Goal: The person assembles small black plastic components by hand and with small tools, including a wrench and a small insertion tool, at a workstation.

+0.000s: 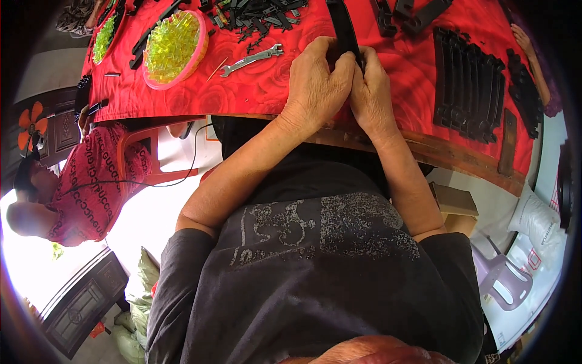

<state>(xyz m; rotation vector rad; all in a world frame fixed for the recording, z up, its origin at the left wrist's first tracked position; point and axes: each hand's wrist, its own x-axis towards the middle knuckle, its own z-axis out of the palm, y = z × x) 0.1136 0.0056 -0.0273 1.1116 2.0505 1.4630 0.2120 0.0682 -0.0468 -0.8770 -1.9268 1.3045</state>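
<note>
From the head camera, looking down over your dark shirt, your two forearms rose from the lower part of the view and met near the top centre. Your left hand and right hand were pressed side by side, both closed around the near end of a long black plastic strip. The strip's long axis ran away from you, almost straight up the picture with a slight lean to the left, and its far end pointed at the top edge of the view. Its near end was hidden inside your fingers.

Your hands were held over the near edge of the counter, which was covered in a red cloth with a rose pattern. To the left of your hands a silver open-ended spanner lay flat on the cloth, and further left sat a pink-rimmed round tray heaped with small yellow-green translucent pieces. To the right, a row of black plastic strips lay packed side by side. A scatter of small black parts lay at the far side. At the left edge, another person in a red patterned top sat beside the counter.
</note>
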